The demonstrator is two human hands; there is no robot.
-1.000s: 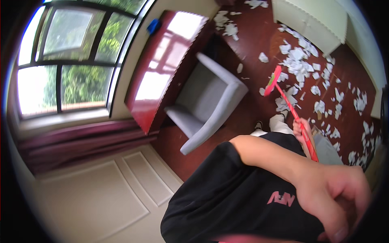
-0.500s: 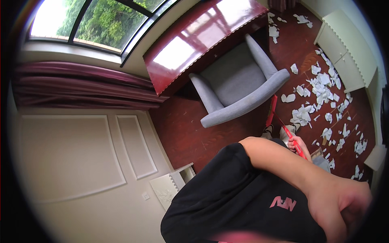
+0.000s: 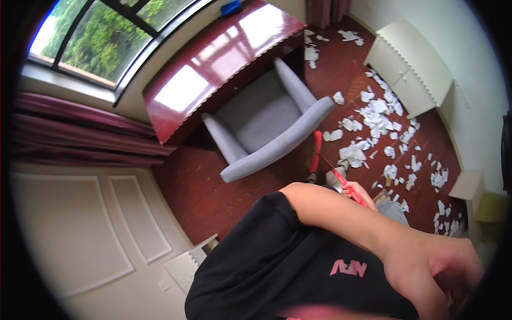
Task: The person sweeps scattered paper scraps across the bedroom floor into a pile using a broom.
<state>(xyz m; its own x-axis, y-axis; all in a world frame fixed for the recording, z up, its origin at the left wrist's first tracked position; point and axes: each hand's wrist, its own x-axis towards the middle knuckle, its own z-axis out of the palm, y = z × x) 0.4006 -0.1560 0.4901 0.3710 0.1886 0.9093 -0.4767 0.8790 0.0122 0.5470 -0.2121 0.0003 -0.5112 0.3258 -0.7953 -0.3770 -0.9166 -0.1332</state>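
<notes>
My right hand (image 3: 358, 195) is closed around the red handle of a broom (image 3: 341, 177). The broom's long, narrow red head (image 3: 317, 152) rests by my feet, close to the grey armchair (image 3: 261, 114). My left forearm crosses over the handle and hides its upper part. At the lower right, my left hand (image 3: 448, 269) is raised close in, its fingers curled; what they hold is hidden. White paper scraps (image 3: 376, 117) lie strewn over the dark red floor, to the right of the broom head.
A glossy red desk (image 3: 218, 58) stands beyond the armchair under a window, with a blue object (image 3: 231, 8) at its back edge. A cream cabinet (image 3: 408, 69) is at the far right. A smaller cream cabinet (image 3: 184, 266) stands by the left wall, near purple curtains (image 3: 80, 128).
My view has turned to the right, so the room shifts left in the picture. The blue object has come into sight. Both hands keep their closed grip.
</notes>
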